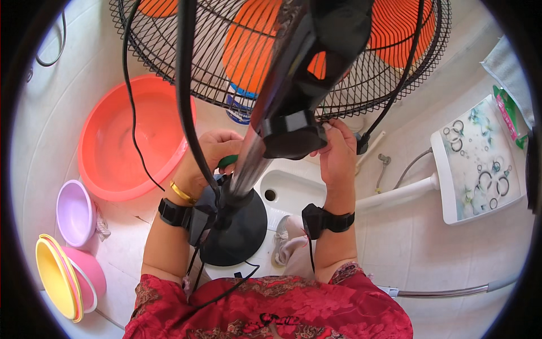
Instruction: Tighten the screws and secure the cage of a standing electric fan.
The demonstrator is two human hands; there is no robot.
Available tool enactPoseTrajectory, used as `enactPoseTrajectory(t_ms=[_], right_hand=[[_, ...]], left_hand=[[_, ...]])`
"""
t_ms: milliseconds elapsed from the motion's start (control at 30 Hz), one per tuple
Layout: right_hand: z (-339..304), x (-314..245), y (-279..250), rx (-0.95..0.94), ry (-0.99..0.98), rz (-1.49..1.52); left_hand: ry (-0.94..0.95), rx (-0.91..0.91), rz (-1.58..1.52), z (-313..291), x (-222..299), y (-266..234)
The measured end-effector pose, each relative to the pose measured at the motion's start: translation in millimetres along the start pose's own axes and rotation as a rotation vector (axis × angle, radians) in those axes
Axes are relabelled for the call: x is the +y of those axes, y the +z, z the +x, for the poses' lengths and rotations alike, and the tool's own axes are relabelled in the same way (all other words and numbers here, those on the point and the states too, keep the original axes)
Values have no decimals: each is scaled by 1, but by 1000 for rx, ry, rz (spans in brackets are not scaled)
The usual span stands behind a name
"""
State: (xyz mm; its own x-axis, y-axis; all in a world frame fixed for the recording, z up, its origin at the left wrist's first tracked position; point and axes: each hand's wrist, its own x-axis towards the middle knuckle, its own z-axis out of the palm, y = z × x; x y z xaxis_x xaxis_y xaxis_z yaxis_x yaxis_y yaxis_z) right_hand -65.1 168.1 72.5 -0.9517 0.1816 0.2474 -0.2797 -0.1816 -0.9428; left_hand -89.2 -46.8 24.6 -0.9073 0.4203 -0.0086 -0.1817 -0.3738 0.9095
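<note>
A standing fan with orange blades and a black wire guard (152, 62) rises before me on a metal pole (246, 169) and a round black base (234, 237). Left of the pole, my left hand (212, 148) is closed round a small green thing (228, 161); its kind is unclear, and the pole partly covers it. My right hand (336, 152) is beside the fan's black knob (294, 134), just under the guard's lower rim. Its thumb and fingers are pinched together, and what is between them cannot be made out.
On the left stand a large red basin (135, 135), a purple basin (75, 213), and pink and yellow buckets (56, 277). A squat toilet (291, 189) lies beyond the base, with a white cistern (480, 161) at right. Black cables (131, 90) hang around the fan.
</note>
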Motion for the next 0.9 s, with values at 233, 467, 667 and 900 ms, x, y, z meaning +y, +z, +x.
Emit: enactPoseTrajectory(t_ms=[233,467,667,900], right_hand=[[5,3,-21,-16,-134,77],[7,5,-18,-67,-137,68],[6,8,-19,-86,-117,-15],[6,15,-16,-49,-222,-100]], left_hand=[[-27,64,52,-11,-1,-9],[-2,51,41,-16,-4,-13],[-31,59,11,-18,-3,-11],[-10,97,3,-18,-5,-6]])
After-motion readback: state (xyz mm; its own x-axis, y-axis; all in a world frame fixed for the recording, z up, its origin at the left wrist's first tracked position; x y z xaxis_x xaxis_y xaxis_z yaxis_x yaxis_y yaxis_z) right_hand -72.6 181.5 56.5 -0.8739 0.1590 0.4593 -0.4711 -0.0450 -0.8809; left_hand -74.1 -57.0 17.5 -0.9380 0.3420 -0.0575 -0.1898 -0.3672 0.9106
